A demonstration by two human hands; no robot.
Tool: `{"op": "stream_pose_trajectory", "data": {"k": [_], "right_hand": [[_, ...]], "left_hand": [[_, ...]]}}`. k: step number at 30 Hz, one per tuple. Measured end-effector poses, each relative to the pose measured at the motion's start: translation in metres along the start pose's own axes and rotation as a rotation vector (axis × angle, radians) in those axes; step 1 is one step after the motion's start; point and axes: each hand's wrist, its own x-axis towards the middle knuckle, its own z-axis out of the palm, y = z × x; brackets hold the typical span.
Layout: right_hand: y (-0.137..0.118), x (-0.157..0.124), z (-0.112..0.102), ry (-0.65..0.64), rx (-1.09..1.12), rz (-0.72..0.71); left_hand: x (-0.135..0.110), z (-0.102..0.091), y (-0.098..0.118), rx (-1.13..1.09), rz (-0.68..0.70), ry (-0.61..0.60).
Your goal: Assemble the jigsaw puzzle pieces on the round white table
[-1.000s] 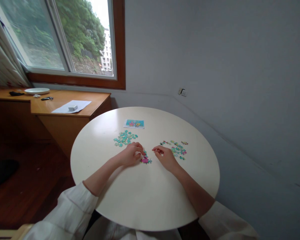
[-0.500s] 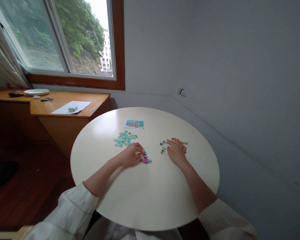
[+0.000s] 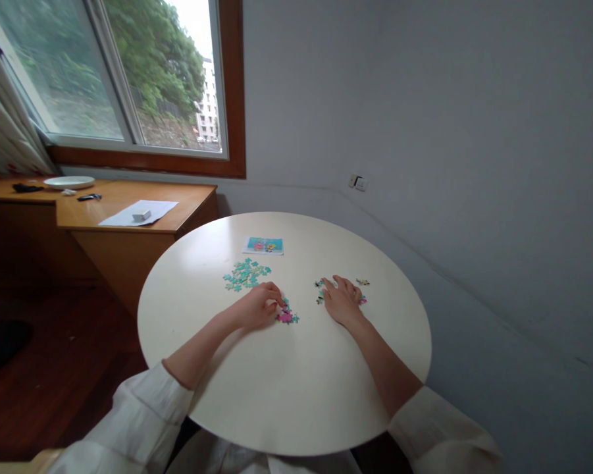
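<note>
On the round cream table (image 3: 257, 388) a small joined patch of pink and teal jigsaw puzzle pieces (image 3: 287, 317) lies left of the middle. My left hand (image 3: 260, 307) rests at its left edge, fingers curled and the tips closed on the patch's upper part; the exact grip is partly hidden. Over a loose group of mixed-colour jigsaw pieces (image 3: 319, 299) is my right hand (image 3: 344, 301), palm down with its fingers apart. It covers several of them, and I see nothing held in it. One yellow and black piece (image 3: 362, 282) lies just beyond its fingers.
A pile of teal pieces (image 3: 245, 274) lies beyond my left hand. Behind it is a picture card (image 3: 263, 245) with pink and yellow figures. To the left, a wooden desk (image 3: 192, 204) carries a white sheet (image 3: 123, 216), a small white box (image 3: 141, 215) and a plate (image 3: 69, 182).
My right hand has shifted slightly left and toward me over the loose pieces, baring the yellow and black piece at the right. My left hand stays at the pink patch.
</note>
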Motion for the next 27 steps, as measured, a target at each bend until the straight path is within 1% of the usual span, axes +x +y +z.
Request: {"op": "stream_pose_trajectory", "data": {"k": [5, 12, 21, 27], "right_hand": [[-0.001, 0.000, -0.001, -0.039, -0.014, 0.011], [-0.005, -0.001, -0.007, -0.095, -0.040, 0.034], [-0.008, -0.004, -0.012, -0.168, -0.021, 0.155], [-0.005, -0.004, -0.012, -0.202, 0.012, 0.148]], "left_hand": [[0.000, -0.002, 0.002, -0.006, -0.012, -0.003], [0.001, 0.000, 0.001, -0.009, -0.003, 0.000], [0.003, 0.001, -0.001, -0.010, -0.006, -0.006], [0.003, 0.003, -0.002, -0.018, -0.015, -0.006]]}}
